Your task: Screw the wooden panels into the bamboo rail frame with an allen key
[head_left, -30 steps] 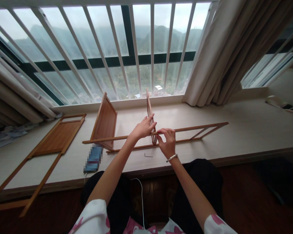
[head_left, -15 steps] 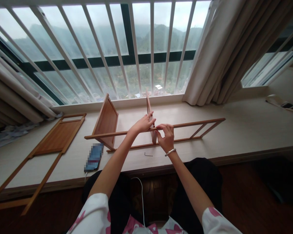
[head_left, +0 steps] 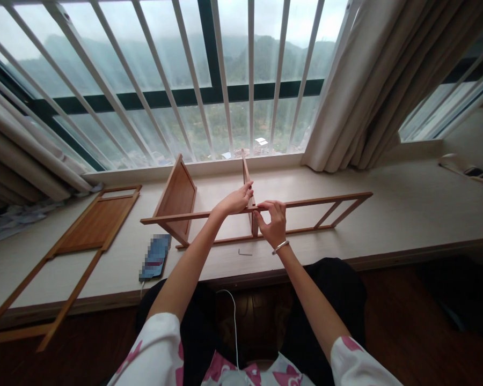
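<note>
Brown wood makes up the frame (head_left: 306, 202), which lies on its side along the pale window ledge (head_left: 362, 220) in front of the person, one long rail raised above the other. Two boards stand up from it: an end board (head_left: 176, 195) on the left and a middle board (head_left: 246, 170) seen nearly edge-on. The left hand (head_left: 233, 202) lies over the upper rail, its fingers stretched against the middle board; whether they grip it, I cannot tell. The right hand (head_left: 276, 226), with a silver bracelet (head_left: 280, 247) at the wrist, has thumb and fingertips pinched on the upper rail just beside that board. A small hex key (head_left: 245, 254) rests near the lower rail, on the person's side. Farther left are a phone (head_left: 156, 258), its screen blurred, and a second wooden frame (head_left: 100, 222) lying flat, its near end jutting past the ledge.
</note>
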A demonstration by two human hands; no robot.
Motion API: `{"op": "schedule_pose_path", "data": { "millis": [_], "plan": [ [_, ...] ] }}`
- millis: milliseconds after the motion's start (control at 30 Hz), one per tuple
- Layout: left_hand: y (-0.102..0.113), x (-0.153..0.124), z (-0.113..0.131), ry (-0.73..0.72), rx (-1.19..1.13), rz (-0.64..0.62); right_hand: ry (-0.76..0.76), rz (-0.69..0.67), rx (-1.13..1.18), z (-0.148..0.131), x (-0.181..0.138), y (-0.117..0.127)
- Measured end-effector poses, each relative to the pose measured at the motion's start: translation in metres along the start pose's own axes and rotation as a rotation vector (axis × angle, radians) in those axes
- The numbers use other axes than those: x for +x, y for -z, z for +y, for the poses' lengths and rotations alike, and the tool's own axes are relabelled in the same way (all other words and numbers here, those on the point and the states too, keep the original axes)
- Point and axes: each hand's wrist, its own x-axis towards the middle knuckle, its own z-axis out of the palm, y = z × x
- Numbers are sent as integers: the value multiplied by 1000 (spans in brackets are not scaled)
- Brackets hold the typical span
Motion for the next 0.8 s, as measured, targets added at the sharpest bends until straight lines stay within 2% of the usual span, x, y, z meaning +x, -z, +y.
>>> {"op": "schedule_pose_path", "data": {
  "millis": [467,633,800],
  "plan": [
    [1,3,-6,-19,-24,-9,12,-15,2,7,-1,-3],
    [2,3,-4,-37,-35,35,17,-20,5,7,-1,-3],
    [2,4,-2,-124,2,101,25,-32,0,7,-1,-3]
  ]
}}
